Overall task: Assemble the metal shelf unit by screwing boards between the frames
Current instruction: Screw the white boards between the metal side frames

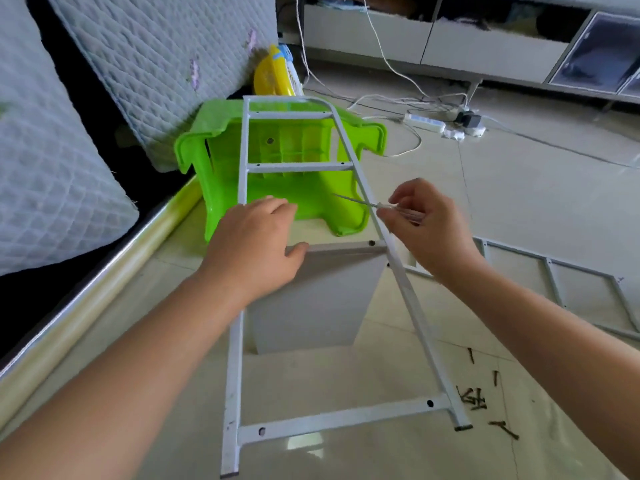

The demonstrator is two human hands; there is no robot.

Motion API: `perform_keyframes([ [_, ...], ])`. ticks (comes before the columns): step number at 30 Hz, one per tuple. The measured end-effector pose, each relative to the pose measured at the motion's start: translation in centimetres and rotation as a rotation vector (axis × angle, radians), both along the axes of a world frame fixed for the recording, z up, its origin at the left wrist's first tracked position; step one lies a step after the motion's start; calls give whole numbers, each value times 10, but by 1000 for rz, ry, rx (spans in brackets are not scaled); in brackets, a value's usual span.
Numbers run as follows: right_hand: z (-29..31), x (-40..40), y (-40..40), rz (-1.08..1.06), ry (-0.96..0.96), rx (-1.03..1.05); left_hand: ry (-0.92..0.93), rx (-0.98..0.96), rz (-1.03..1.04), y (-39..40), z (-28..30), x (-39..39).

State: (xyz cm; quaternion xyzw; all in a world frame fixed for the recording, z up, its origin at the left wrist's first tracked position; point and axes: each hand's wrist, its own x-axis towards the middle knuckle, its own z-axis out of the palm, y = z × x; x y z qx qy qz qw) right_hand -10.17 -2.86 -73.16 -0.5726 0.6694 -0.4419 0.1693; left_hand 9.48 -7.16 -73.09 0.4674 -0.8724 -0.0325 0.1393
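Observation:
A white metal frame [349, 421] leans from the floor up onto a green plastic stool [294, 199]. A grey board [318, 299] stands on edge under the frame's middle crossbar. My left hand [256, 247] rests on the frame's left rail and the board's top edge, thumb along the board. My right hand [426, 223] holds a clear-handled screwdriver [363, 202] by its handle, its thin shaft pointing left across the right rail. A second white frame [561, 289] lies flat on the floor at the right. Several dark screws [474, 398] are scattered near the frame's right foot.
A quilted mattress [156, 57] and cushion [45, 174] lean at the left beside a metal bed rail [104, 271]. A power strip [426, 123] with white cables lies on the tiled floor behind the stool. A low cabinet [485, 46] runs along the back.

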Motion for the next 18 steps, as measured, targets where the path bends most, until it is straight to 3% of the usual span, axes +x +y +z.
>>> perform_keyframes([
  [3,11,18,-10,30,-44,-22,-77,248,52,-15,-2,27],
  [8,17,44,-26,135,-276,-63,-6,466,-113,-24,-18,53],
  [13,20,63,-30,156,-176,-196,156,598,-141,-23,-28,67],
  [18,24,76,-32,181,-69,-296,106,580,-168,-25,-30,68],
])
